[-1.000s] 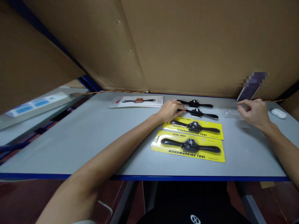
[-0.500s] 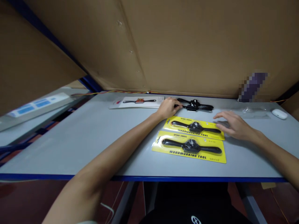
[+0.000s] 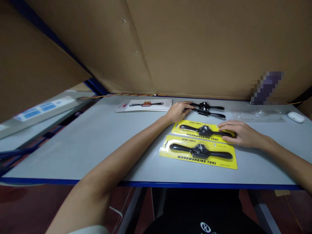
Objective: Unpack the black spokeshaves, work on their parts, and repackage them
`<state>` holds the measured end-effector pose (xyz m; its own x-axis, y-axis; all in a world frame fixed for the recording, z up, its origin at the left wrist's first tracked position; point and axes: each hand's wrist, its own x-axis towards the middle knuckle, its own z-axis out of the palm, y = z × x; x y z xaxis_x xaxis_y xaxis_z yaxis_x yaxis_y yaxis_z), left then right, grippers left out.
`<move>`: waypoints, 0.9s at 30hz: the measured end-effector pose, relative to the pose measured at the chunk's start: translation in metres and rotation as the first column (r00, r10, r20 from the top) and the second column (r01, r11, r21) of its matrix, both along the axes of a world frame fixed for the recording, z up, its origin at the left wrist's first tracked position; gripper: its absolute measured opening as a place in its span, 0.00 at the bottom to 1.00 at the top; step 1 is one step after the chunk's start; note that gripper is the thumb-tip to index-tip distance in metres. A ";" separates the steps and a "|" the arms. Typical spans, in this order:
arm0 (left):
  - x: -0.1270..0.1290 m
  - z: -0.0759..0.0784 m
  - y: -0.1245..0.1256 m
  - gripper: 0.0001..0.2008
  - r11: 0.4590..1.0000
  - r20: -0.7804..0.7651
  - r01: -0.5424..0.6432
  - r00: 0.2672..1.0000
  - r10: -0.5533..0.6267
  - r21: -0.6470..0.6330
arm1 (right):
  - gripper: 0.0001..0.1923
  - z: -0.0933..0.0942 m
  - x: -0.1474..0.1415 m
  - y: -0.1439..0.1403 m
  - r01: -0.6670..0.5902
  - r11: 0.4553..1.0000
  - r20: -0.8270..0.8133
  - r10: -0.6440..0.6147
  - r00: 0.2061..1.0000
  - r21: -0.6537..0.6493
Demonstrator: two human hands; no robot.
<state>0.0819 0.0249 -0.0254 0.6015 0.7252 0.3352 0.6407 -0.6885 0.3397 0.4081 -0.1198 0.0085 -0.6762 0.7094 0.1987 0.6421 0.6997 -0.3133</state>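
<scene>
Two unpackaged black spokeshaves lie roughly parallel near the back of the table, a rear spokeshave [image 3: 213,107] and a front spokeshave [image 3: 214,115]. My left hand [image 3: 179,112] is closed about their left handle ends, which its fingers partly hide. Nearer to me are two yellow blister packs with black spokeshaves inside, an upper pack [image 3: 195,134] and a lower pack [image 3: 190,158]. Over the right end of the upper pack lies my right hand [image 3: 240,133], thumb and fingers apart, touching its surface and covering that corner.
A white card pack [image 3: 126,107] picturing a spokeshave lies at the back left. Clear plastic packaging [image 3: 260,115], a white mouse-like case [image 3: 295,117] and a pixelated purple object [image 3: 268,87] are at the right. Cardboard [image 3: 195,48] walls the back. A power strip [image 3: 46,109] sits far left.
The two loose spokeshaves, angled together before, now lie farther apart and nearly parallel, my left hand still at their ends. My right hand has moved left onto the upper yellow pack.
</scene>
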 end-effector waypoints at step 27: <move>0.018 0.008 -0.008 0.11 0.969 0.039 -0.246 0.968 0.246 0.004 | 0.17 -0.016 0.004 0.009 0.045 0.998 -0.100 -0.049 0.994 -0.036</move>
<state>0.0995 0.0165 -0.0175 0.3915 0.8463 0.3612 0.7777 -0.5142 0.3617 0.4117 -0.1105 -0.0078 -0.6197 0.7474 0.2397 0.6378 0.6575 -0.4012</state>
